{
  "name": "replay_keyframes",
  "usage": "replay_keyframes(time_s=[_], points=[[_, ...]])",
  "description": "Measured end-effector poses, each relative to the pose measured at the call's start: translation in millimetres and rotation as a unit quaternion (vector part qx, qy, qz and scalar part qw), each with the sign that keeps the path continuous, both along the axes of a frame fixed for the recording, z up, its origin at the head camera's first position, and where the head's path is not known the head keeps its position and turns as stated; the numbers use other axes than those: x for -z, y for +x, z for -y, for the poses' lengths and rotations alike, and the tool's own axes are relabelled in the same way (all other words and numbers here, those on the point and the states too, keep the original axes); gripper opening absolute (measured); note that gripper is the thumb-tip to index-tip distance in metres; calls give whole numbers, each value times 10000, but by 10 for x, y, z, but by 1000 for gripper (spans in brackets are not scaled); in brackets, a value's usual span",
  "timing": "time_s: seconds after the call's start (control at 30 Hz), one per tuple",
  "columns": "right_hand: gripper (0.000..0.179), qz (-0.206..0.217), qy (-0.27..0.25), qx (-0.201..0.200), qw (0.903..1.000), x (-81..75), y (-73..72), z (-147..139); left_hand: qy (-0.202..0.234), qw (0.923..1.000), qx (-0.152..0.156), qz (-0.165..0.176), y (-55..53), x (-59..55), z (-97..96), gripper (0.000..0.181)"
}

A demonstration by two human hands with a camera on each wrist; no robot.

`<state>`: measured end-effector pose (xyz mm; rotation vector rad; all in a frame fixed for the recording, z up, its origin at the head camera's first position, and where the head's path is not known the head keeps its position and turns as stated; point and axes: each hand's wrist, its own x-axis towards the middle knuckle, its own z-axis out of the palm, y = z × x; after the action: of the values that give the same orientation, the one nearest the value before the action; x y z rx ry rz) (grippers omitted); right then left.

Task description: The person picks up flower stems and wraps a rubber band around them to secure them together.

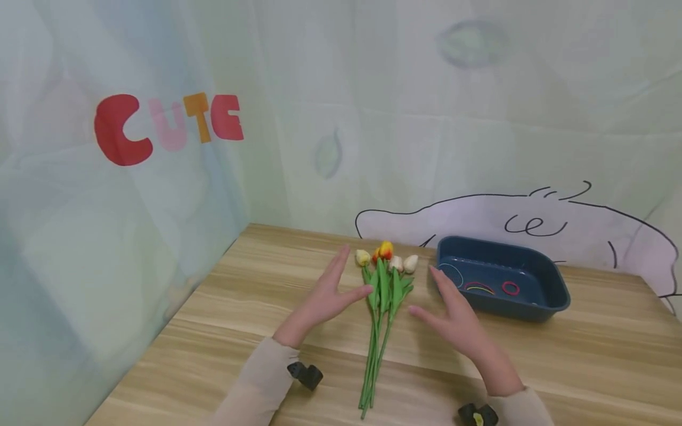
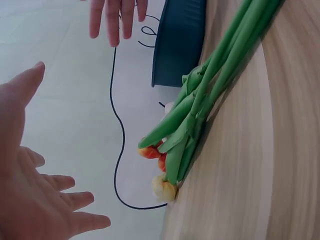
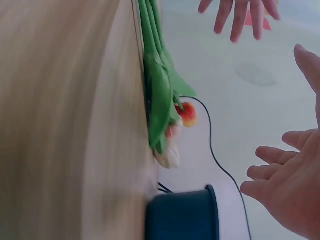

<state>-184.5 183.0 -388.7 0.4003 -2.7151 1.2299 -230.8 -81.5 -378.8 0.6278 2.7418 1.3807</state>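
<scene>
A bunch of tulips (image 1: 382, 307) with long green stems lies on the wooden table, its yellow, orange-red and whitish heads pointing away from me. My left hand (image 1: 326, 299) hovers to the left of the leaves, fingers extended and thumb apart. On the other side, my right hand (image 1: 455, 322) is held the same way, between the tulips and a blue basin. Neither hand holds anything. In the left wrist view the tulips (image 2: 192, 115) lie beyond the spread left hand (image 2: 35, 200). The right wrist view shows the right hand (image 3: 295, 175) with its palm toward the tulips (image 3: 160, 95).
The dark blue basin (image 1: 551, 305) stands at the back right of the table (image 1: 240, 296). Inside it lie several thin coloured rings, among them a pink ring (image 1: 510, 288). A printed curtain (image 1: 330, 89) hangs behind the table and along its left side.
</scene>
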Motion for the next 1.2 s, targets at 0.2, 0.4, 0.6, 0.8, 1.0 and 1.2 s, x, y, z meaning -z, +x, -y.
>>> replay_keyframes(time_s=[0.2,0.4,0.6,0.8,1.0,1.2], points=[[87,460,-583,-98,9972,84,-30,127,271,9994,6,238,-6,89,-90,98],[88,977,-1195,-383,9873,173,-70,232,408,9977,-3,540,11,162,-163,99],[88,1294,-1708,-303,9763,253,-94,316,607,9965,256,524,-4,227,-231,97],[88,1727,-2028,-184,9637,300,-94,388,973,9903,501,851,0,289,-257,91],[83,1863,-2185,-145,9578,351,-86,442,1198,9827,506,1315,9,363,-270,94],[72,2021,-2368,-322,9497,418,-83,470,1332,9774,473,1572,48,386,-299,95]])
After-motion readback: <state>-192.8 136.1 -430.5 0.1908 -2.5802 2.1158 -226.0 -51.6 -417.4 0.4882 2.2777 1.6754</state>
